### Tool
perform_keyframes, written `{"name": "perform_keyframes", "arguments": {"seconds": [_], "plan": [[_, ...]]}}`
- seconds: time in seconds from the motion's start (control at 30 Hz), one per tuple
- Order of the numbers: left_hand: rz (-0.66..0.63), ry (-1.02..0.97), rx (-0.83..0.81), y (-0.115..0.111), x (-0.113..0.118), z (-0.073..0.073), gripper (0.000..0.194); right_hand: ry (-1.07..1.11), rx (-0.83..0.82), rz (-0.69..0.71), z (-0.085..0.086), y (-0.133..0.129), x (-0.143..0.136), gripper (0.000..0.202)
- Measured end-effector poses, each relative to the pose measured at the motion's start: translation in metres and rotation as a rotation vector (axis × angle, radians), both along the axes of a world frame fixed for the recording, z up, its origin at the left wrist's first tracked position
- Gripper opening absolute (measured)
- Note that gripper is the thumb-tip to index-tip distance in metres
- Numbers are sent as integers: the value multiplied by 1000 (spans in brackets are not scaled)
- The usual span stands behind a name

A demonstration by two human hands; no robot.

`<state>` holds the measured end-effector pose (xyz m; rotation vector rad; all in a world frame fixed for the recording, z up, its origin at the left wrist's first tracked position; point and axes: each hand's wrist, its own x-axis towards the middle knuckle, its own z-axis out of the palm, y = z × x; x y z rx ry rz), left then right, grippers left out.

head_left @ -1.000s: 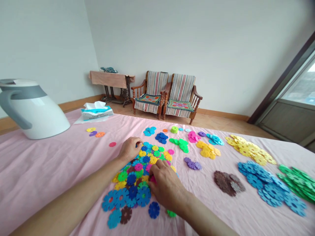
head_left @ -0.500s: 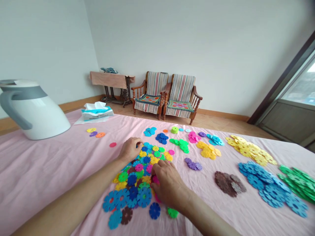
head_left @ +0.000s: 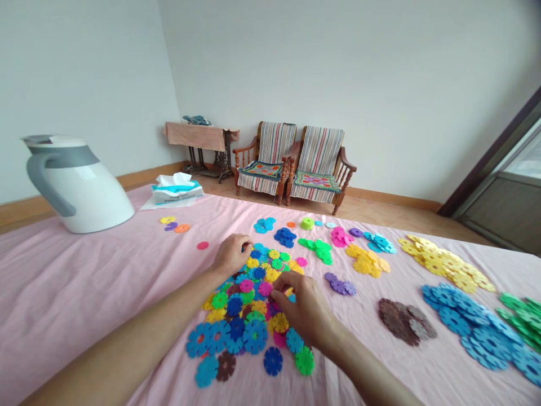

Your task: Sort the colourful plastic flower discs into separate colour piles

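The mixed pile of notched discs (head_left: 246,286) is reached at nine o'clock from the right hand's (head_left: 307,307) bent fingertips and five o'clock from the curled left hand (head_left: 232,255) — whether a disc is grasped by either cannot be told.

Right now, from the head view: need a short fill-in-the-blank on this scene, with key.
The jug stands to the ____ of the tissue box.
The cloth under the discs is coloured ____.
The hand nearer the brown discs is the person's ____ one.
The pile between the brown discs and the green discs is coloured ____.

Missing words: left; pink; right; blue.
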<state>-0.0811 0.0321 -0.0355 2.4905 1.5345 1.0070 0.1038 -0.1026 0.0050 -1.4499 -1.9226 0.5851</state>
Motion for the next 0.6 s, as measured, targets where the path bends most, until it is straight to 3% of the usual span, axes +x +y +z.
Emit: {"name": "perform_keyframes", "arguments": {"seconds": [0.17,0.3,0.5,0.6], "plan": [[-3,4,-4,0,0,0,19,31,16,-93,13,6,34,13],[-5,-1,-9,3,-1,-2,19,33,-88,-99,15,2,84,15],[-2,10,-4,6,-2,-3,19,-185,-190,-220,17,-13,164,12],[3,25,-4,6,-2,-4,20,-232,-310,-168,20,-21,190,14]]}}
